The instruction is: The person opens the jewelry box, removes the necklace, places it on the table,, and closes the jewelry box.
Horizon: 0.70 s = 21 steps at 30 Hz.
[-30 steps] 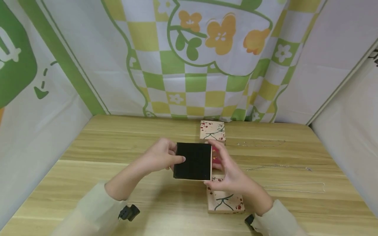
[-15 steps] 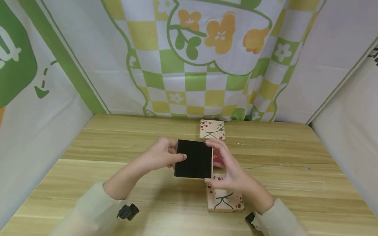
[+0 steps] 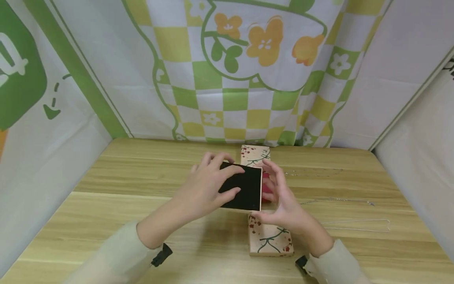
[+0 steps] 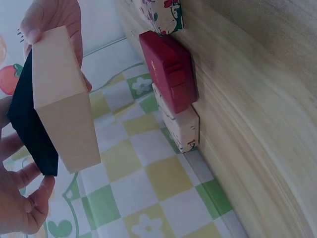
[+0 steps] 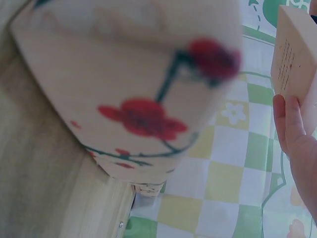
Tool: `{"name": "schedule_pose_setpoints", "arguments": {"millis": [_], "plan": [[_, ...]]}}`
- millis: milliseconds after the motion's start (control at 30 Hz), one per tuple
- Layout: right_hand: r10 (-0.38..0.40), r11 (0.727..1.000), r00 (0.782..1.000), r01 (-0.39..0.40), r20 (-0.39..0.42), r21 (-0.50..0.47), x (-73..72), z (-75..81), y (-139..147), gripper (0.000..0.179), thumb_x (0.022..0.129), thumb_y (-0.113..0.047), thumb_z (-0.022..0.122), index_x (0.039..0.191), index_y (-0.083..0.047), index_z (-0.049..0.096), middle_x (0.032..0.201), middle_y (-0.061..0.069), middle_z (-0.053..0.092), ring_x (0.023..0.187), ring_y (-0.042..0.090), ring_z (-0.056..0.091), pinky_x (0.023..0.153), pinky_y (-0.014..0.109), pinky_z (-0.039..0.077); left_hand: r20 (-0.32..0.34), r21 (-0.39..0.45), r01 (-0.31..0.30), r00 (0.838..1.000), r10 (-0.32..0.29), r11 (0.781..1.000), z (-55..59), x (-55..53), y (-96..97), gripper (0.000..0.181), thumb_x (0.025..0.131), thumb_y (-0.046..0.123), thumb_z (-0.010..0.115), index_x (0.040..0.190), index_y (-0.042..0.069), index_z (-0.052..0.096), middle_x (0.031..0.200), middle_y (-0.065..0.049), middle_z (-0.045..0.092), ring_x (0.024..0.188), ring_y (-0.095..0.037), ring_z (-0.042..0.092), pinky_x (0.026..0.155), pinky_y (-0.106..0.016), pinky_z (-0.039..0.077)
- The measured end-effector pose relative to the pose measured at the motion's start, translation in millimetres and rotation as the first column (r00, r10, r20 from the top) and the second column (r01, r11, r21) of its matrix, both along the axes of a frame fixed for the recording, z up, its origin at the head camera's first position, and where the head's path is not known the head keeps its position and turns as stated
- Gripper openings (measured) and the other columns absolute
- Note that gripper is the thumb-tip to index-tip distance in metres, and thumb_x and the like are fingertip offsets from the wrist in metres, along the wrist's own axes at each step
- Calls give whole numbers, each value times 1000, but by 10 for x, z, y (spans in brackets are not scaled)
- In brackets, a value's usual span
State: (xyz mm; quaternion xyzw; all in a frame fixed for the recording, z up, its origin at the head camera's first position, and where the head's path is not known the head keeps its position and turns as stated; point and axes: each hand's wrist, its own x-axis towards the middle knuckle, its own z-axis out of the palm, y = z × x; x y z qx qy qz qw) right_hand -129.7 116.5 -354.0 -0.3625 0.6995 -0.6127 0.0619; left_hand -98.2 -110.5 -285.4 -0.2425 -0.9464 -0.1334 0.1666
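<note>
A square tan jewelry box (image 3: 261, 193) with a black pad (image 3: 246, 199) in its open side is held above the table. My right hand (image 3: 285, 203) grips its right end, thumb at the near edge and fingers at the back. Over the left part spreads my left hand (image 3: 205, 185), its thumb and fingertips touching the black pad. In the left wrist view the black pad (image 4: 32, 124) stands slightly proud of the tan box (image 4: 59, 74). Small print shows on the box's underside (image 5: 287, 59) in the right wrist view. The left hand covers the box's left end in the head view.
Floral boxes lie on the table at the back (image 3: 254, 154) and near front (image 3: 270, 240). Between them is a red box (image 3: 267, 189), shown more fully in the left wrist view. Several thin necklaces (image 3: 354, 200) lie at right. A checkered curtain (image 3: 234, 106) hangs behind.
My left hand has moved from pinching the box's left side to lying over the top, fingers spread on the black pad. The box has shifted slightly right with my right hand.
</note>
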Motion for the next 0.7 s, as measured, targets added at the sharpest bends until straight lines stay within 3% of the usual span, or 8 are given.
{"name": "schedule_pose_setpoints", "arguments": {"millis": [133,267,367,700], "plan": [[-11,1000,1000,11,7,20,-2,-6,29,116,67,6,80,150,-23,5,154,4,14,136,33,33,95,50,44,40,-74,23,999,-20,997,8,-41,60,38,87,45,64,124,39,59,129,2,49,111,-24,40,71,-39,38],[-6,999,1000,5,8,33,1,-27,49,117,67,6,80,151,-24,5,157,1,11,136,29,34,96,43,45,140,-184,76,989,-51,980,34,-78,108,45,89,50,59,133,46,49,136,-3,45,111,-28,38,73,-39,36],[11,1000,1000,-11,12,23,9,-27,49,117,67,8,79,152,-25,5,158,0,9,135,25,37,96,38,46,185,-213,102,981,-63,972,56,-84,137,49,89,52,58,136,46,46,139,-5,43,110,-30,38,74,-39,37],[49,998,999,-49,-15,27,3,18,15,110,68,9,78,151,-21,11,156,1,13,130,16,43,94,33,49,171,-233,74,985,-34,970,27,-81,210,53,84,53,63,134,40,51,143,-7,38,113,-30,37,71,-39,38]]}}
